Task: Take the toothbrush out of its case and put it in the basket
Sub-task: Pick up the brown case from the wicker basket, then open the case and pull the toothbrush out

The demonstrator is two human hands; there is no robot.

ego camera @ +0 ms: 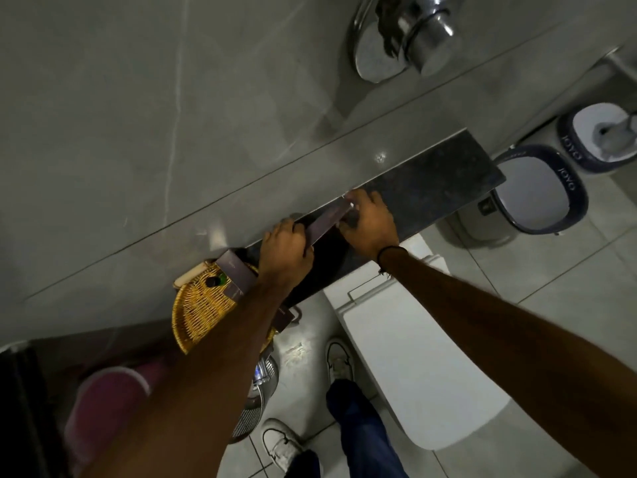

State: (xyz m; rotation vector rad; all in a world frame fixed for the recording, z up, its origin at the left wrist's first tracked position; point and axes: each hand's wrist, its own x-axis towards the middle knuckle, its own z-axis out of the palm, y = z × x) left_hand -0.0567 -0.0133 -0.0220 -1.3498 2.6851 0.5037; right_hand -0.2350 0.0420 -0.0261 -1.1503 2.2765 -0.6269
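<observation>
A long, slim, dark purple-grey toothbrush case (327, 220) is held over the dark stone shelf (434, 174) against the wall. My left hand (284, 251) grips its near end. My right hand (370, 224) pinches its far end, where a small white tip shows between the fingers. The toothbrush itself is hidden inside. A yellow wicker basket (198, 310) sits at the shelf's left end, partly under my left forearm. It holds similar purple-grey boxes (236, 274), a small dark bottle and a pale wooden piece.
A white toilet (413, 367) stands below the shelf. Two white bins with dark rims (537, 191) stand on the floor to the right. A chrome flush fitting (403, 36) is on the wall above. My shoes and a pink item lie below.
</observation>
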